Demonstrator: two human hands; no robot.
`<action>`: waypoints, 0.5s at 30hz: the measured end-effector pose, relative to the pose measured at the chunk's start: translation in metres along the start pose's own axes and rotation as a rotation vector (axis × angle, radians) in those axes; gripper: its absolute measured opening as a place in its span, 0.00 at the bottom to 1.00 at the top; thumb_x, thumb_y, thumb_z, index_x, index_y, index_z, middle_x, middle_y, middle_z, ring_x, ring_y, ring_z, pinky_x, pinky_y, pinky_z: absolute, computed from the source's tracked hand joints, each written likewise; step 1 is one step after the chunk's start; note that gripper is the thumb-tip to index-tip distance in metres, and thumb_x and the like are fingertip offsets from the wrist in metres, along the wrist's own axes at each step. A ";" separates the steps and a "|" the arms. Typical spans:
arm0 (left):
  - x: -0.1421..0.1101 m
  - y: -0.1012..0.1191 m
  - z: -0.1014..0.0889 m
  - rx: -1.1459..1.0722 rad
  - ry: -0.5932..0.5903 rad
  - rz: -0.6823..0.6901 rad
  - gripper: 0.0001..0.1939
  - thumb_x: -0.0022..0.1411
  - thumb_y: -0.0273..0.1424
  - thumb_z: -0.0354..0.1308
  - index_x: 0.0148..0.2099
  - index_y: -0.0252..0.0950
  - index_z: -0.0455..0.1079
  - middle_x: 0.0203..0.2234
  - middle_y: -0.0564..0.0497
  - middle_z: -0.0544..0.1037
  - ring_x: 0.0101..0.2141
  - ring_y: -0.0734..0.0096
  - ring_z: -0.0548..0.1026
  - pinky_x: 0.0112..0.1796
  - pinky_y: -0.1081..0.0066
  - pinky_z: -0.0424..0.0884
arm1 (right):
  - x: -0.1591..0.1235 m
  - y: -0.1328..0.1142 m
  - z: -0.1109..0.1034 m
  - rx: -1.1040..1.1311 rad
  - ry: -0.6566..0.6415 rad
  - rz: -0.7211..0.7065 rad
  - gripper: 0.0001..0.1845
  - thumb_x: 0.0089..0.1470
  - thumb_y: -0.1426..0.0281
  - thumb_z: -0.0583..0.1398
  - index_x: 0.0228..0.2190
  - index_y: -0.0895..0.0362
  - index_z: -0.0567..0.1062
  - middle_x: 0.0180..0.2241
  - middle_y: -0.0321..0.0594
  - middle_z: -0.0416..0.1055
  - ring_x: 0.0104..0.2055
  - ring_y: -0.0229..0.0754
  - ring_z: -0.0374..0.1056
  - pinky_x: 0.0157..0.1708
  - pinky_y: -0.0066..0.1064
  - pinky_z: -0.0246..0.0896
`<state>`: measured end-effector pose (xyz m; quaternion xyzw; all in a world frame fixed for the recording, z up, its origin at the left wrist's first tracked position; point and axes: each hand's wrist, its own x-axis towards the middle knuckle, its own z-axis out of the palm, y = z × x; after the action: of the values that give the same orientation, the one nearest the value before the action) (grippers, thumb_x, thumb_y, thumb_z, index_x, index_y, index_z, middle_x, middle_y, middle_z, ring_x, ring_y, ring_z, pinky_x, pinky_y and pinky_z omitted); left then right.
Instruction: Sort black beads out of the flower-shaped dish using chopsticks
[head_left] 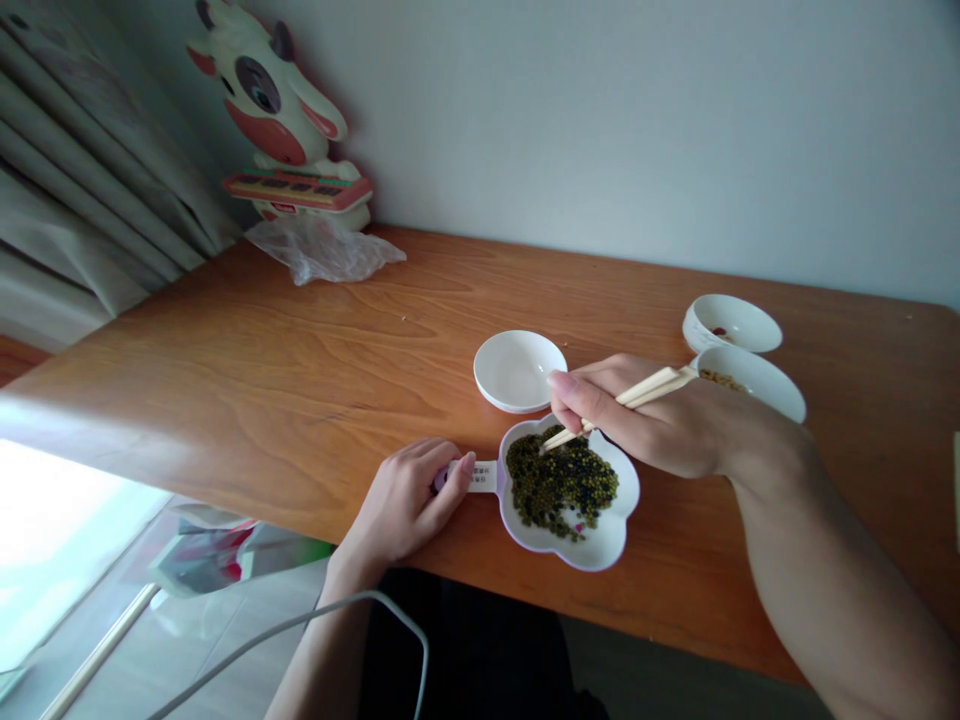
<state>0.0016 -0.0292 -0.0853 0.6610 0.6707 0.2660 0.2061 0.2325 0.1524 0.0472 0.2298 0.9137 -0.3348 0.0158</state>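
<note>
Near the table's front edge lies a white, flower-shaped dish with a lilac rim and a handle (484, 477). My left hand (409, 495) is closed around that handle. Small green beans mixed with black ones (555, 485) cover much of the dish's inside, with a tiny pink spot near the bottom. My right hand (645, 415) holds a pair of wooden chopsticks (637, 393), their tips down among the beans. Whether the tips pinch anything is too small to tell. Just behind the dish stands a white bowl (517, 370) with nothing visible inside.
To the right stand two white bowls, a front bowl (780, 385) with tan bits, partly behind my right hand, and a rear bowl (754, 325) with reddish bits. A cow-shaped toy keyboard (300, 190) and a clear plastic bag (322, 255) sit back left. A grey cable (300, 615) crosses my left forearm.
</note>
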 end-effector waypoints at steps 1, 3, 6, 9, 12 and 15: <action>0.000 0.000 0.000 0.001 0.000 0.002 0.20 0.80 0.41 0.47 0.34 0.39 0.63 0.29 0.52 0.71 0.31 0.67 0.68 0.36 0.65 0.60 | -0.001 0.000 -0.001 -0.001 0.004 0.005 0.29 0.75 0.51 0.45 0.28 0.54 0.67 0.24 0.31 0.64 0.27 0.37 0.59 0.32 0.36 0.46; 0.000 0.000 0.000 0.001 0.001 0.005 0.20 0.80 0.41 0.47 0.34 0.39 0.62 0.29 0.52 0.71 0.31 0.66 0.69 0.36 0.65 0.60 | -0.001 -0.001 -0.001 0.005 0.009 -0.005 0.29 0.75 0.52 0.45 0.28 0.54 0.67 0.24 0.31 0.65 0.27 0.37 0.59 0.32 0.36 0.46; 0.000 0.000 -0.001 -0.003 -0.002 0.008 0.20 0.80 0.41 0.46 0.34 0.39 0.62 0.29 0.51 0.71 0.31 0.66 0.69 0.36 0.65 0.61 | -0.002 -0.003 -0.001 0.023 -0.001 -0.056 0.27 0.75 0.54 0.46 0.28 0.55 0.66 0.24 0.31 0.65 0.27 0.37 0.59 0.33 0.36 0.46; 0.000 0.000 -0.001 0.000 0.001 0.006 0.20 0.80 0.41 0.47 0.34 0.39 0.62 0.29 0.52 0.71 0.31 0.67 0.69 0.36 0.65 0.61 | -0.001 -0.006 0.000 0.045 -0.009 -0.071 0.25 0.75 0.55 0.48 0.28 0.55 0.66 0.24 0.31 0.65 0.27 0.37 0.59 0.33 0.36 0.47; 0.001 0.000 -0.001 0.004 0.003 0.004 0.20 0.80 0.41 0.47 0.34 0.39 0.62 0.29 0.52 0.71 0.31 0.67 0.69 0.36 0.65 0.62 | 0.000 -0.006 0.001 0.050 -0.012 -0.054 0.25 0.74 0.55 0.49 0.28 0.55 0.68 0.25 0.32 0.67 0.27 0.38 0.60 0.33 0.36 0.47; 0.001 0.000 -0.001 0.008 0.005 0.003 0.20 0.80 0.41 0.47 0.34 0.39 0.63 0.29 0.51 0.71 0.31 0.66 0.69 0.36 0.65 0.62 | 0.001 -0.005 0.000 0.040 -0.010 -0.042 0.26 0.74 0.55 0.48 0.28 0.55 0.68 0.24 0.32 0.65 0.27 0.38 0.58 0.32 0.36 0.47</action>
<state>0.0011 -0.0287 -0.0846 0.6623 0.6711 0.2654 0.2014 0.2296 0.1489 0.0501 0.2092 0.9113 -0.3546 0.0087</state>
